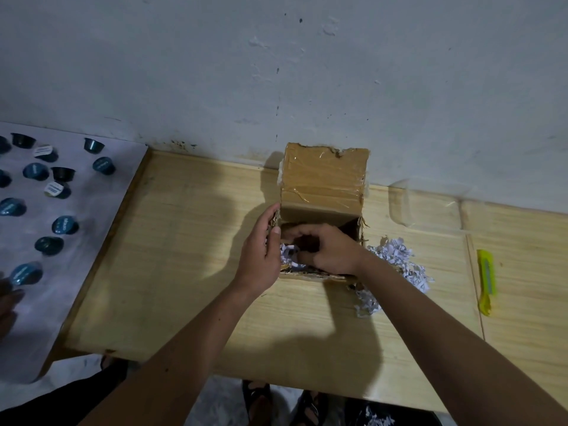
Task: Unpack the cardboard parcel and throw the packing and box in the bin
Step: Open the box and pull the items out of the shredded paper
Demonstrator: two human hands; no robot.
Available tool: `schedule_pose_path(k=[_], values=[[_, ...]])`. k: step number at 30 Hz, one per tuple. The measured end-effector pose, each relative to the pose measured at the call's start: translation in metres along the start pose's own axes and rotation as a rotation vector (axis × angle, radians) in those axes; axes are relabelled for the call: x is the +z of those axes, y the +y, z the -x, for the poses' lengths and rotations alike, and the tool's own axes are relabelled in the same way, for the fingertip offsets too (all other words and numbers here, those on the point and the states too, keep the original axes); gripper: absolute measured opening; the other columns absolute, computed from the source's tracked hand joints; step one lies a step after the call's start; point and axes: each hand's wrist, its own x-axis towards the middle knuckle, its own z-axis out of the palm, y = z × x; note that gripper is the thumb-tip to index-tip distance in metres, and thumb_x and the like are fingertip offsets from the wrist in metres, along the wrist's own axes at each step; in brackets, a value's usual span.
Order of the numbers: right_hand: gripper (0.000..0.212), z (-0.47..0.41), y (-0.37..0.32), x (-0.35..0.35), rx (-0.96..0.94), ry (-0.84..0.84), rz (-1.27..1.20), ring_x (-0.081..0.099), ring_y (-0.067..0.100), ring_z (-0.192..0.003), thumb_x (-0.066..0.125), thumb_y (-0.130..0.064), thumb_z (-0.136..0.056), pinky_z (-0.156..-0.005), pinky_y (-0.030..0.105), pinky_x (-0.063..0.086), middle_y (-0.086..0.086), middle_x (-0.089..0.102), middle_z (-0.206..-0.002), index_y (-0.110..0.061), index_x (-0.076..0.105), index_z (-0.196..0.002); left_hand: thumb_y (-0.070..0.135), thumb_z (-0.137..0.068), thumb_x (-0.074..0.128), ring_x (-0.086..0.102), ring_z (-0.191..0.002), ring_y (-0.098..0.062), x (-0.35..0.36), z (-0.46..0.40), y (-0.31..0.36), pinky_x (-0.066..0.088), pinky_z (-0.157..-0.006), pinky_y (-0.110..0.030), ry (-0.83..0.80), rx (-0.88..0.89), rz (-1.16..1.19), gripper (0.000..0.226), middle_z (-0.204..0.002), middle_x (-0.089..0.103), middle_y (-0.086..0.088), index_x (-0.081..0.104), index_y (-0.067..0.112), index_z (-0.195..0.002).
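Head view, looking down on a pale wooden table [190, 272] set against a scuffed grey-white wall [338, 72].

Cardboard box [322, 186] near the table's far edge, close to the wall, open at the top, with one taped flap standing upright at the back. Shredded white paper [290, 255] inside, visible at the left of the opening.

Left hand [261, 256] against the box's left wall, fingers straight and close together, thumb hooked over the rim into the opening.

Right hand [325, 250] reaching down into the box from the near side, fingers curled inward over the shreds; probably gripping a clump of them, though the box interior is dark and the knuckles hide the fingertips.

More shredded paper in a loose pile [399, 262] on the table just right of the box, touching its near right corner and partly hidden by the right forearm.

Yellow utility knife [487, 281] flat on the table further right, well apart from the box. Crumpled clear tape or film [424, 201] near the wall, right of the box.

Second surface on the left covered in white paper [83, 235], scattered with small dark teal capsules [64, 225], some on their sides, some showing white labels.

Sandalled feet [258, 401] on the floor below the table's near edge, with a few paper shreds [375, 421] beside them.
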Motion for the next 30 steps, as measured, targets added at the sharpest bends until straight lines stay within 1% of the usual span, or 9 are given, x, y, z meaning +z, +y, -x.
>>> schedule_pose_path(k=[3, 7, 10, 14, 18, 20, 24, 27, 30], values=[[0.048, 0.001, -0.001, -0.006, -0.027, 0.084, 0.103, 0.057, 0.011, -0.127, 0.076, -0.025, -0.09, -0.112, 0.032, 0.045, -0.005, 0.062, -0.137, -0.023, 0.064, -0.137, 0.022, -0.112, 0.041, 0.063, -0.109, 0.01, 0.0, 0.0, 0.0, 0.051, -0.09, -0.011, 0.009, 0.022, 0.011, 0.046, -0.131, 0.056, 0.044, 0.041, 0.031, -0.157], [0.063, -0.006, 0.001, -0.003, 0.129, -0.088, 0.404, 0.041, 0.029, -0.141, 0.068, -0.041, -0.092, -0.118, 0.039, 0.036, 0.003, 0.041, -0.149, -0.034, 0.044, -0.151, 0.024, -0.112, 0.041, 0.063, -0.073, -0.004, 0.001, -0.001, -0.002, 0.05, -0.072, -0.012, 0.012, 0.023, 0.032, 0.046, -0.12, 0.06, 0.044, 0.041, 0.037, -0.156], [0.068, -0.009, 0.006, 0.0, 0.174, -0.153, 0.339, 0.037, 0.028, -0.143, 0.068, -0.044, -0.092, -0.113, 0.03, 0.034, 0.002, 0.035, -0.146, -0.04, 0.037, -0.153, 0.022, -0.111, 0.041, 0.062, -0.1, 0.016, 0.002, -0.001, -0.004, 0.046, -0.086, -0.005, 0.021, 0.036, 0.03, 0.047, -0.139, 0.051, 0.045, 0.041, 0.031, -0.157], [0.064, -0.01, 0.007, 0.003, 0.089, -0.153, 0.258, 0.045, 0.021, -0.135, 0.073, -0.033, -0.091, -0.113, 0.029, 0.038, 0.0, 0.04, -0.139, -0.038, 0.047, -0.148, 0.019, -0.111, 0.04, 0.043, -0.138, 0.015, 0.006, -0.001, -0.007, 0.034, -0.104, -0.003, 0.035, 0.042, 0.025, 0.047, -0.141, 0.044, 0.049, 0.042, 0.03, -0.157], [0.043, -0.012, 0.009, 0.006, 0.02, -0.125, 0.113, 0.06, 0.012, -0.11, 0.078, -0.018, -0.089, -0.093, 0.009, 0.045, -0.009, 0.054, -0.121, -0.026, 0.067, -0.13, 0.019, -0.111, 0.039, 0.044, -0.136, 0.016, 0.008, -0.003, -0.007, 0.038, -0.11, -0.011, 0.056, 0.029, 0.014, 0.046, -0.142, 0.046, 0.045, 0.043, 0.027, -0.156], [0.035, -0.012, 0.008, 0.009, 0.017, -0.135, 0.007, 0.066, 0.014, -0.097, 0.077, -0.01, -0.089, -0.084, 0.011, 0.05, -0.014, 0.065, -0.109, -0.019, 0.07, -0.122, 0.018, -0.111, 0.039, 0.049, -0.124, 0.022, 0.008, -0.003, -0.007, 0.041, -0.104, -0.007, 0.058, 0.035, 0.002, 0.046, -0.135, 0.05, 0.048, 0.044, 0.024, -0.157], [0.032, -0.016, 0.008, 0.01, 0.021, -0.134, -0.085, 0.068, 0.026, -0.103, 0.075, -0.003, -0.089, -0.092, 0.02, 0.052, 0.006, 0.072, -0.114, -0.008, 0.071, -0.12, 0.021, -0.111, 0.038, 0.051, -0.124, 0.018, 0.008, -0.003, -0.005, 0.041, -0.104, -0.008, 0.061, 0.044, -0.004, 0.046, -0.132, 0.05, 0.049, 0.044, 0.024, -0.157], [0.032, -0.019, 0.009, 0.008, 0.03, -0.169, -0.094, 0.065, 0.015, -0.103, 0.076, -0.006, -0.089, -0.089, 0.009, 0.048, -0.001, 0.07, -0.114, -0.01, 0.071, -0.12, 0.017, -0.111, 0.038, 0.052, -0.122, 0.018, 0.007, -0.004, -0.005, 0.043, -0.106, -0.012, 0.067, 0.048, -0.016, 0.045, -0.128, 0.053, 0.049, 0.045, 0.022, -0.156], [0.032, -0.021, 0.013, 0.012, 0.051, -0.214, -0.074, 0.064, 0.017, -0.115, 0.074, -0.009, -0.092, -0.104, 0.024, 0.047, 0.0, 0.069, -0.123, -0.013, 0.068, -0.123, 0.015, -0.111, 0.039, 0.05, -0.124, 0.019, 0.009, -0.003, -0.006, 0.043, -0.108, -0.014, 0.084, 0.051, -0.031, 0.045, -0.128, 0.052, 0.048, 0.045, 0.022, -0.156]])
